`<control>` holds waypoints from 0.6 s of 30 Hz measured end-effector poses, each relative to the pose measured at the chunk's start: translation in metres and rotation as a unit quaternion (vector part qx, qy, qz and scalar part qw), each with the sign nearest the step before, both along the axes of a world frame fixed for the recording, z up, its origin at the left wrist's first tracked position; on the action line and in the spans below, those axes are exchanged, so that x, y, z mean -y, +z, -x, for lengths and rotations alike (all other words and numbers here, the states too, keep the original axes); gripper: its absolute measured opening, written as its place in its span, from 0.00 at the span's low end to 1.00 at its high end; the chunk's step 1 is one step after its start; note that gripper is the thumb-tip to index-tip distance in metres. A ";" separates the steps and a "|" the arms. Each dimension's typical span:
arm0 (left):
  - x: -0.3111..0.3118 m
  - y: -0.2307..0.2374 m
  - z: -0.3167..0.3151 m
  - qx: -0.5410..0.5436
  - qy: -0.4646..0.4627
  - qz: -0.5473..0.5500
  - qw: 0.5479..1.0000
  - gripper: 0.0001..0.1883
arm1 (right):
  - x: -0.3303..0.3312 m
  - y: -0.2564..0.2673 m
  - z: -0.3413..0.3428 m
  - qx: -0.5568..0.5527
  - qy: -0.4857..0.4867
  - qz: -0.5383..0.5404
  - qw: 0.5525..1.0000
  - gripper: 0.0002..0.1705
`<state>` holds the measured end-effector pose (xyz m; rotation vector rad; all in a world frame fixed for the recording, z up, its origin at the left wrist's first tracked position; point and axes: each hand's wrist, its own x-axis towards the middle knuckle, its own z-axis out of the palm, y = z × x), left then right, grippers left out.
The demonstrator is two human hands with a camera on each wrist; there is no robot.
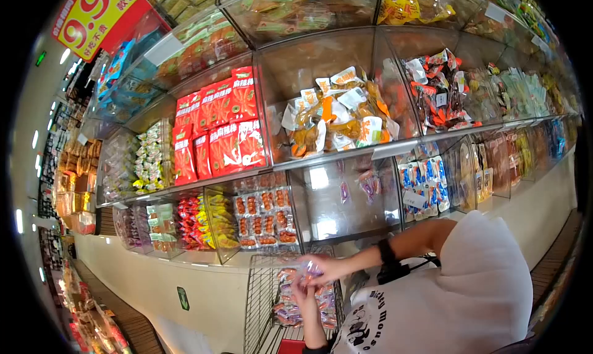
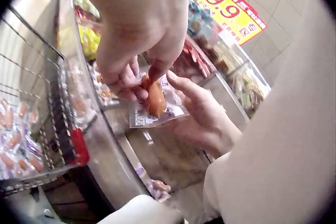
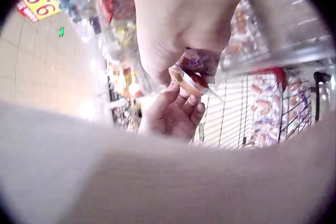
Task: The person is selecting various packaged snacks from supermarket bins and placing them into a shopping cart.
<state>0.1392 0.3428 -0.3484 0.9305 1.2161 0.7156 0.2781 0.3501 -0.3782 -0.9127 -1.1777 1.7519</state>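
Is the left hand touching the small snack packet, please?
Touching. The left wrist view shows it: the left hand has its fingertips right on the snack packet.

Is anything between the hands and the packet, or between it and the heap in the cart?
Nothing visible between hands and packet: the left hand and right hand both hold the packet. Toward the heap in the cart, only their own fingers seem in the way.

The person wears a loose white T-shirt (image 1: 488,286) with a short, wide sleeve (image 1: 479,236). Black lettering (image 1: 377,301) on it reads "mickey mouse", beside a black line drawing (image 1: 358,332). A black strap (image 1: 388,252) circles one wrist, with a dark box (image 1: 393,272) and thin black cable (image 1: 426,261); a black band (image 1: 317,349) shows on the other arm.
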 end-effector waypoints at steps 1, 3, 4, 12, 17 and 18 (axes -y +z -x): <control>0.012 0.010 0.018 -0.015 0.022 -0.015 1.000 0.17 | 0.004 0.017 0.018 0.005 0.030 -0.031 0.999 0.35; 0.040 0.008 0.069 -0.057 0.048 0.007 0.997 0.18 | 0.013 -0.031 0.081 0.031 0.031 -0.136 0.990 0.36; 0.052 0.002 0.087 -0.062 0.104 0.019 0.992 0.21 | 0.018 -0.056 0.111 0.043 0.032 -0.171 0.984 0.37; 0.084 -0.031 0.119 -0.091 0.130 0.085 0.984 0.24 | 0.028 -0.103 0.124 0.133 0.037 -0.065 0.988 0.25; 0.019 -0.016 0.055 -0.065 0.010 0.010 0.998 0.21 | 0.009 -0.084 -0.005 0.224 -0.210 -0.008 0.952 0.15; 0.004 -0.007 0.036 -0.084 -0.026 0.001 0.996 0.20 | 0.010 -0.050 -0.035 0.281 -0.289 0.026 0.915 0.17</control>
